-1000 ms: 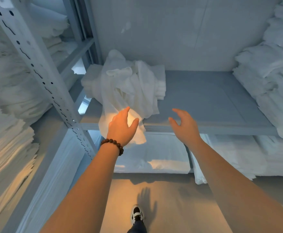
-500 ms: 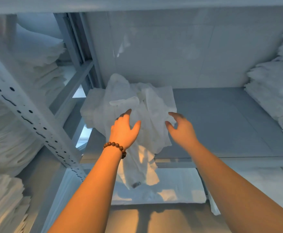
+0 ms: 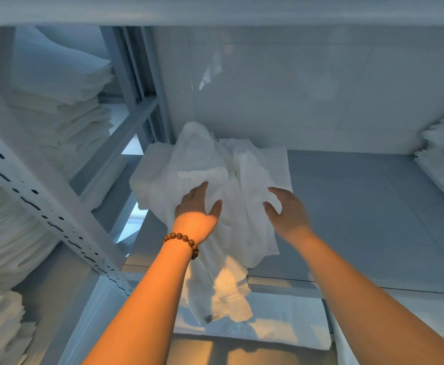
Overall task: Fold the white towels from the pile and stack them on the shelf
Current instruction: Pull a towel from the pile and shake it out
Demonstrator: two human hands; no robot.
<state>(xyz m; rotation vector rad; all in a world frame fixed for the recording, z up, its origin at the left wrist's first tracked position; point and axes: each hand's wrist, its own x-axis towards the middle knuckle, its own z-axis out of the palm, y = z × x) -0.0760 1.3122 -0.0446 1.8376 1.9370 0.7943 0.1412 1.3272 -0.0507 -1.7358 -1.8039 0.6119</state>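
Mid-frame, the left grip (image 3: 197, 209) and right grip (image 3: 288, 210), both released and spread, hover over crumpled white towels (image 3: 247, 175) on the shelf (image 3: 360, 206).

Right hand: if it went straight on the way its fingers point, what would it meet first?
Probably the loose white towel heaped on the shelf; the right hand aims at its nearer fold, though depth is unclear.

Bare forearms; brown beaded bracelet (image 3: 182, 242) on left wrist
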